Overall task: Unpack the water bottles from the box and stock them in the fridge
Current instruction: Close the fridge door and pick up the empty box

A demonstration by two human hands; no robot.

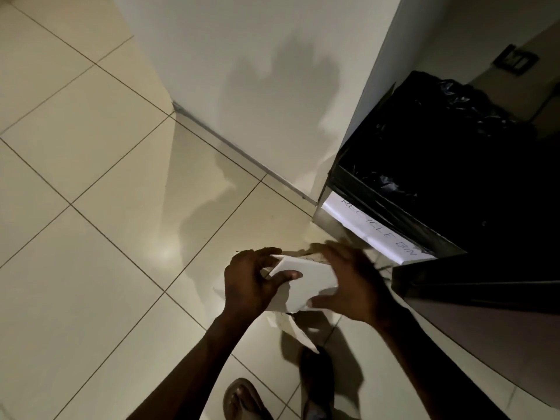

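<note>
a: head view, item one: flattened white cardboard [303, 281], apparently the torn-down box, held over the tiled floor [91, 177] just in front of the recycle bin [439, 165].
b: grip?
a: left hand [251, 283] pinches the left edge, thumb on top and fingers curled under. right hand [348, 283] clasps the right edge, thumb along the near side; it is blurred, so the finer finger detail cannot be told.
b: bottles, fridge?
a: none in view.
b: surroundings?
a: bin lined with a black bag [454, 116], a paper label [378, 228] on its front reading "recycle bin". a dark lid or cabinet edge [454, 277] to the right. white wall [242, 71] behind. sandalled foot [242, 398] below.
b: step in hand?
a: judged as disposal of the emptied box, late in the task.
b: next move calls for?
a: probably lifting the cardboard over the bin's rim and letting go with both hands, angled so it slips inside the liner.
</note>
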